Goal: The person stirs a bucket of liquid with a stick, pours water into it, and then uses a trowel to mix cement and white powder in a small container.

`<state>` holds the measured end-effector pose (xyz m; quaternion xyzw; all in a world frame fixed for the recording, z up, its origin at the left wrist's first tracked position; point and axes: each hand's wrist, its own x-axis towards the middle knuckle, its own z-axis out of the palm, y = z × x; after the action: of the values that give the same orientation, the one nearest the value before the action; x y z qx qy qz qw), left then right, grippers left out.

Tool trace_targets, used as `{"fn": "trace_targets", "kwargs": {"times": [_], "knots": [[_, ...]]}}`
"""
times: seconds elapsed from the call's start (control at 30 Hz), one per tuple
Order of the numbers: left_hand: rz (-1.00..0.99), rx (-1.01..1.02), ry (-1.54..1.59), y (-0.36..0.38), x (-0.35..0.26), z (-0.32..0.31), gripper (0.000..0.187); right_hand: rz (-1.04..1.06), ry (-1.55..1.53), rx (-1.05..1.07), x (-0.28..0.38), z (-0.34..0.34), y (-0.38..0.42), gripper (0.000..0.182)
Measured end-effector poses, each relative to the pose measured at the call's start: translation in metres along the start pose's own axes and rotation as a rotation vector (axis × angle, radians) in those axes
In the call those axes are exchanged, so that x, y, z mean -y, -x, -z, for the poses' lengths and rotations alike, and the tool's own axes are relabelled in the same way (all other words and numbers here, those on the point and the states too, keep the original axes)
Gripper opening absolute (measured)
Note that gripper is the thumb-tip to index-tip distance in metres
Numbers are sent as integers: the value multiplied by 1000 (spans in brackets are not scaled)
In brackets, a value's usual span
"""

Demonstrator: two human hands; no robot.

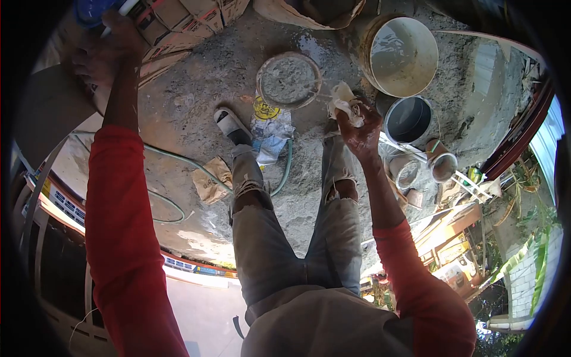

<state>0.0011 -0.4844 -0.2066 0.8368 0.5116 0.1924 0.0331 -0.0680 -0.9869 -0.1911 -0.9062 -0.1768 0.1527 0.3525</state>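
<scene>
At the upper left, my left hand (110, 56) is closed around a slim white rod (126, 7). Beside the rod is a blue object (94, 11), cut off by the dark edge of the view. My right hand (361, 131) grips a crumpled, wet-looking whitish cloth (342, 98) above the ground. Just left of the cloth, a round pan of wet grey mortar (289, 80) rests on the floor. To the right of this hand stands a black bucket (408, 119) with dark liquid in it.
A large pale bucket of cloudy water (404, 56) stands behind the black one. Smaller mortar-stained containers (444, 166) are at the right. A green hose (172, 154) crosses the rough ground near my sandalled foot (232, 125). Stacked boxes (178, 18) line the upper left.
</scene>
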Motion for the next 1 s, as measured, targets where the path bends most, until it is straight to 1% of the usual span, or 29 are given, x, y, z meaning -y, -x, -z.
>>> {"fn": "trace_targets", "kwargs": {"times": [0.03,0.07,0.1,0.13,0.17,0.23,0.37,0.47,0.5,0.57,0.6,0.67,0.7,0.73,0.8,0.83,0.87,0.97,1.0], "knots": [[-4,3,-26,-1,0,-1,80,-82,-50,-60,2,19,-16,13],[-7,6,-52,-2,0,-1,80,50,183,-45,-18,40,-25,15],[-10,6,-80,-2,2,-3,79,-169,29,-104,-27,55,-37,15],[-17,7,-74,-2,0,-1,79,-228,-6,-163,-45,66,-48,21],[-26,11,-70,-1,0,2,79,-261,-71,-146,-62,80,-60,34],[-35,17,-68,2,-2,5,79,-231,152,-92,-114,100,-84,44],[-16,34,-81,-2,-1,5,82,-186,639,-73,-123,136,-90,61],[-13,37,-96,2,-4,7,80,-510,11,45,-99,150,-72,66],[-15,25,-101,2,-6,7,79,-599,-101,132,-77,156,-68,67],[-16,25,-135,0,-2,4,80,-738,-408,178,-70,168,-43,68],[-18,23,-156,-1,-1,5,81,-803,-568,203,-74,167,-28,69],[-2,46,-144,-1,-5,10,82,-960,-886,96,-126,161,33,73],[4,65,-137,2,-7,12,83,-1005,-227,259,-145,153,66,76],[-2,64,-124,3,-9,14,82,-982,437,403,-163,144,102,80],[-16,61,-104,4,-10,16,81,-1076,662,539,-191,127,213,90],[-16,50,-117,0,-10,14,81,-1277,345,496,-212,117,279,95],[-16,41,-134,-3,-8,12,80,-1455,13,447,-227,109,321,100],[-17,60,-151,1,-6,15,79,-1955,-277,440,-159,96,306,112],[-14,66,-145,1,-9,17,79,-1954,-309,434,-162,85,307,116]]}}
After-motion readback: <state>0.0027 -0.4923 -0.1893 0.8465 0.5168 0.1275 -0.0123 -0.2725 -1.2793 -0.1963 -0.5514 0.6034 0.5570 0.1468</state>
